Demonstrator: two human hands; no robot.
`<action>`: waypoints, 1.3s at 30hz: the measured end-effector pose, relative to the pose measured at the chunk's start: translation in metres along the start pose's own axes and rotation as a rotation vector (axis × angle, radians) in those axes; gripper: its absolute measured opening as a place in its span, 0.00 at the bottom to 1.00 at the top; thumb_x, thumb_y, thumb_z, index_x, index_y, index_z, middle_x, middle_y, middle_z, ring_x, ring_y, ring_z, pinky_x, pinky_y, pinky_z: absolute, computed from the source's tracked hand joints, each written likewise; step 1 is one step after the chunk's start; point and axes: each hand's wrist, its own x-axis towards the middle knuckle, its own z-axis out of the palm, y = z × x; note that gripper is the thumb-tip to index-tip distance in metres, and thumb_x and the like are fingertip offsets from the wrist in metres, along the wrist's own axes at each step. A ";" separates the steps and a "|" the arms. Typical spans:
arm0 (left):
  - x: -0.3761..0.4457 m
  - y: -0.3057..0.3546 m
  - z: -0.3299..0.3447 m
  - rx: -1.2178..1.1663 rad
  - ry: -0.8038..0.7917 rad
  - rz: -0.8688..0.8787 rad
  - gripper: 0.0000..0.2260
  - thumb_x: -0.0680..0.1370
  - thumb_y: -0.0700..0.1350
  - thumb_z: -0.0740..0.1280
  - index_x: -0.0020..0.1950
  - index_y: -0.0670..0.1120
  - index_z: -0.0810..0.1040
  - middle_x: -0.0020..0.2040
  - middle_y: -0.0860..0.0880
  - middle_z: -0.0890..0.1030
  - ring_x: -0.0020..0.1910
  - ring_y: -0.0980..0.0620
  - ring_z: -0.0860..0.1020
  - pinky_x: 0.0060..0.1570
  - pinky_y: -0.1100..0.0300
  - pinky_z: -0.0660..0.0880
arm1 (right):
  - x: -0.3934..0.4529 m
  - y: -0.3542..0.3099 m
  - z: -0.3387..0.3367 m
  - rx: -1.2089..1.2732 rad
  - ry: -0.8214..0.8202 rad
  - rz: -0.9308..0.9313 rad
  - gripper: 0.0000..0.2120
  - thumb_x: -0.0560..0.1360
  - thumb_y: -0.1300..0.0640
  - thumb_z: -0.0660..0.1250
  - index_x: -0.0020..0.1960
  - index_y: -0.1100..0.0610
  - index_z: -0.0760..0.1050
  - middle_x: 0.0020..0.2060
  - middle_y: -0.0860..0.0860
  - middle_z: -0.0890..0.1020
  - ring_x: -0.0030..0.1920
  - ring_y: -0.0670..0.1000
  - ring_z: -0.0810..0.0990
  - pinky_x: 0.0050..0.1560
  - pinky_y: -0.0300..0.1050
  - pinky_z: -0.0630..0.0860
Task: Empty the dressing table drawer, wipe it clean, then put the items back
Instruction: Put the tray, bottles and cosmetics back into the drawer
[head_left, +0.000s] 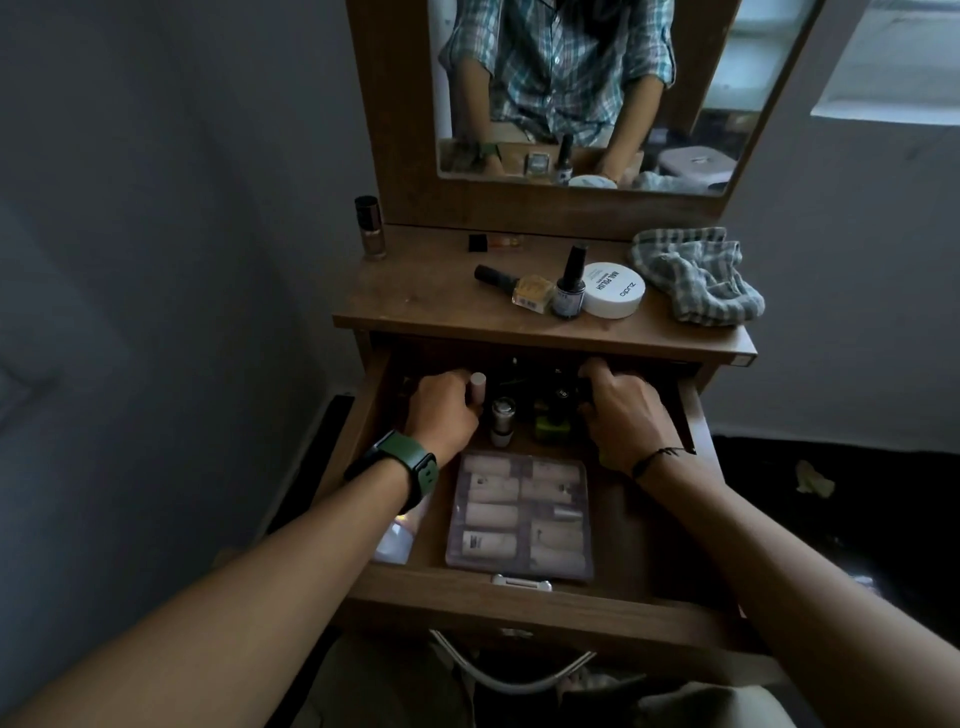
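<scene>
Your hands reach into the open drawer (524, 584) under the tabletop (447, 304); your left hand (441, 410) curls round a pale tube (478, 387); your right hand (626, 415) grips something dark, hidden in shadow; the far drawer contents are hard to make out; a clear case (519, 514) lies nearer

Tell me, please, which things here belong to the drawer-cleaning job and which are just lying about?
Job:
drawer
cloth
nail case
bottles in the drawer
bottles on top
white jar
left hand, curled on a pale tube
right hand, fingers curled at the back

Lying about:
mirror
scrap on the floor
</scene>
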 end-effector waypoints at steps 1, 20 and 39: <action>0.002 -0.001 0.000 -0.007 0.008 0.005 0.08 0.74 0.38 0.64 0.52 0.40 0.78 0.54 0.39 0.81 0.56 0.39 0.77 0.48 0.57 0.71 | 0.002 0.000 0.001 -0.035 0.000 -0.007 0.15 0.74 0.64 0.60 0.60 0.62 0.67 0.46 0.64 0.80 0.49 0.66 0.77 0.44 0.55 0.76; -0.003 0.004 -0.027 -0.002 0.096 0.040 0.13 0.74 0.40 0.66 0.59 0.41 0.76 0.57 0.41 0.80 0.58 0.43 0.77 0.55 0.57 0.72 | -0.025 -0.004 -0.024 -0.201 0.008 0.075 0.16 0.71 0.64 0.61 0.58 0.61 0.65 0.49 0.59 0.79 0.53 0.61 0.75 0.47 0.51 0.72; 0.072 0.065 -0.068 0.441 -0.051 0.413 0.17 0.77 0.38 0.62 0.65 0.48 0.72 0.64 0.42 0.73 0.64 0.42 0.67 0.63 0.51 0.60 | 0.067 -0.047 -0.087 0.101 0.129 -0.078 0.11 0.69 0.64 0.65 0.52 0.60 0.74 0.49 0.58 0.81 0.49 0.59 0.76 0.40 0.43 0.66</action>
